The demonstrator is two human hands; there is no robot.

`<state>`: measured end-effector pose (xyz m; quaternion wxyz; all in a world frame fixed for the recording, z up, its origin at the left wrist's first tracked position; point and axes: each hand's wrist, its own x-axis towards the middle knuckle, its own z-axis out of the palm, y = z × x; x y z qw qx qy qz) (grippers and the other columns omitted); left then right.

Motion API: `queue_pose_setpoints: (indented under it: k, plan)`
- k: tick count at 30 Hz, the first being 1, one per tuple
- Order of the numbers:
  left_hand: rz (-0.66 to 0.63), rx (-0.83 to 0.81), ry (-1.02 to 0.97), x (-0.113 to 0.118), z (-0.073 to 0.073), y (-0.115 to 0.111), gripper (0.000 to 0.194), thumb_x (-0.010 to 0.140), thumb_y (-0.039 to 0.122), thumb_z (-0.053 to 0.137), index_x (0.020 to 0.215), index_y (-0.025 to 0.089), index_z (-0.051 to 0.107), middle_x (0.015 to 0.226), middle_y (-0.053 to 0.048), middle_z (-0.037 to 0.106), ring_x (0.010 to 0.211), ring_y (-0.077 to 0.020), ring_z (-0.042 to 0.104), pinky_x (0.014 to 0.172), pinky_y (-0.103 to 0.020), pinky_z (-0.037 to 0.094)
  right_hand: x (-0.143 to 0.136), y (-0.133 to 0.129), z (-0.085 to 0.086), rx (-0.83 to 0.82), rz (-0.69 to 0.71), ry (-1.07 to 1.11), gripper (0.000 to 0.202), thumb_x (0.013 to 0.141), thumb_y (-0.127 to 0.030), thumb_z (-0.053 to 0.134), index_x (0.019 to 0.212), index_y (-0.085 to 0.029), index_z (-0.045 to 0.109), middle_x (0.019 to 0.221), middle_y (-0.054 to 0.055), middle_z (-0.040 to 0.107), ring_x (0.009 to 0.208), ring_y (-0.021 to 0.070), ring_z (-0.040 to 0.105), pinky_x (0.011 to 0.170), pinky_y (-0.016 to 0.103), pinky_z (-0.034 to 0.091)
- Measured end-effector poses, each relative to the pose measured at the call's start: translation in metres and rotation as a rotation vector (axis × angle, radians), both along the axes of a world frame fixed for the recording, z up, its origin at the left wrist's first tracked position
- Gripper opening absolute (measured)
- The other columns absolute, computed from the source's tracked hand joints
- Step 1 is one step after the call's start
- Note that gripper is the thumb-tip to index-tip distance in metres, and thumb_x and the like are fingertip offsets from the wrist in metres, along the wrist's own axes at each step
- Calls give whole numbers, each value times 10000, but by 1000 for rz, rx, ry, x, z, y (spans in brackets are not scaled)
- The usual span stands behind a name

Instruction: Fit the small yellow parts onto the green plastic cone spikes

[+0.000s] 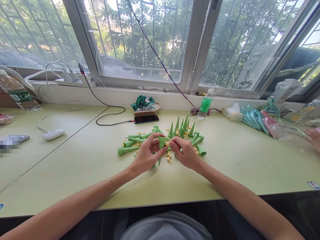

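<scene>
Left hand (145,156) clamped around a green spike (160,150), held cap up and tip down just above the tabletop (82,160). Right hand (185,154) pinched on a small yellow piece (167,144), brought right against the side of the spike's cap. Both hands close together, nearly touching, over the near edge of the heap. Judged to be the fitting step: yellow piece meeting the cap, seemingly not yet pushed home, though too small to tell for certain. Next move likely calling for steady alignment and a firm press while keeping the spike from twisting. Behind the hands, a pile of green spikes (135,143) lying flat, more yellow pieces (169,156) scattered among them, and a cluster of spikes standing upright (181,128) on the far side. Farther back, a black phone (146,119) on a charging cable, a green bottle (205,106) by the window wall, and blue-green packaged tools (252,120) off to the right. Another person's hand (313,138) at the right edge.
</scene>
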<state>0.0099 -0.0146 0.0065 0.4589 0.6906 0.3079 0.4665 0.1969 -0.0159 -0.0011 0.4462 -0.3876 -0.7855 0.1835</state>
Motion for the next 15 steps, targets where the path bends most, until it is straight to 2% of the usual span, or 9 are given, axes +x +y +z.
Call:
queue_pose_setpoints:
  k: [3,5,9,15]
  plan:
    - [-20,-39,-53,0,0,1,379,856,324,697,1158,207,502,832,-18,643,754,-126,605,681,-228,524,0,-1,-1,-22,6,35,172,987,-345,488,946,-189,548,688,-25,549,562,104,473,552,224,368]
    - [-31,-71,-87,0,0,2,384,848,319,706,1147,205,494,864,-29,660,773,-131,615,688,-232,529,0,-1,-1,-20,16,42,140,968,-327,523,974,-188,542,699,-24,558,567,105,490,542,220,374]
    - [-40,-86,-92,0,0,1,386,847,312,709,1145,202,490,867,-34,667,767,-127,610,651,-207,504,0,0,-2,-18,26,27,125,970,-313,514,960,-191,540,687,-27,546,565,106,485,538,222,365]
    - [-29,-54,-55,0,0,1,371,862,311,694,1159,205,499,836,-18,644,734,-110,582,646,-198,492,1,0,-2,3,29,-6,224,1006,-312,444,843,-189,538,659,-31,508,568,102,447,576,229,353]
